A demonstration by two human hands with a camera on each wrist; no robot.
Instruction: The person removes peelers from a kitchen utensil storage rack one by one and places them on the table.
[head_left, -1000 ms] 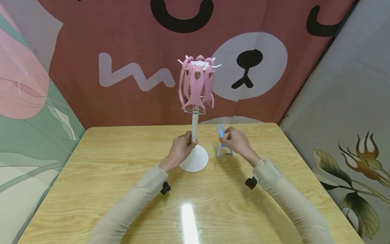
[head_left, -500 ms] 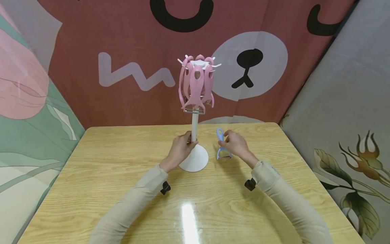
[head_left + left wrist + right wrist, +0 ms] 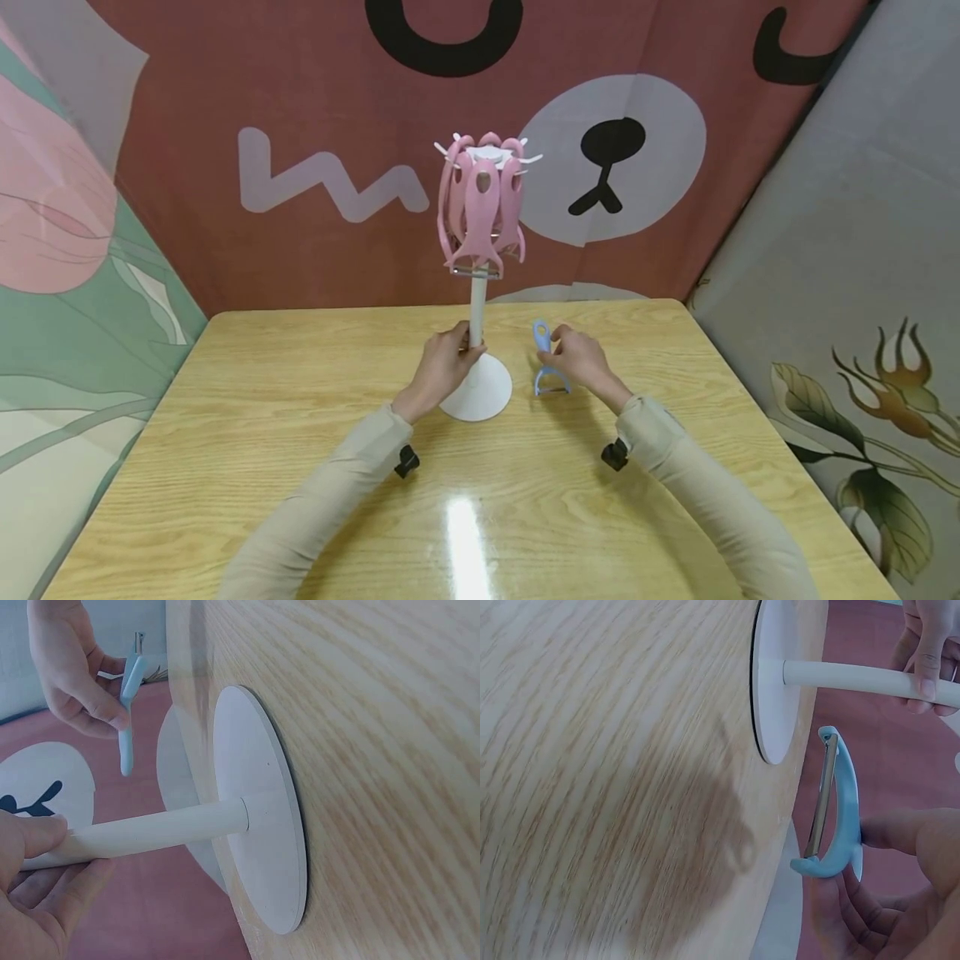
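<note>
My left hand (image 3: 441, 367) grips the white pole of an upright stand (image 3: 478, 312), just above its round white base (image 3: 259, 810). Pink peelers (image 3: 482, 208) hang by their handle holes from white hooks around the top of the stand. To the right of the pole, my right hand (image 3: 581, 360) pinches a light blue peeler (image 3: 847, 802) by its handle between thumb and fingers. The peeler's holed handle end points up and its metal blade (image 3: 823, 799) is lowest, held above the table in both wrist views.
The stand's base rests flat on a wood-grain table (image 3: 300, 500), toward its back edge. A red cloth backdrop (image 3: 337, 258) with a bear print hangs right behind, and a grey flowered curtain (image 3: 847, 250) closes off the right side.
My right hand has lowered the blue peeler slightly and drawn it a little toward me. The left hand keeps its hold on the pole, and the pink peelers stay hung.
</note>
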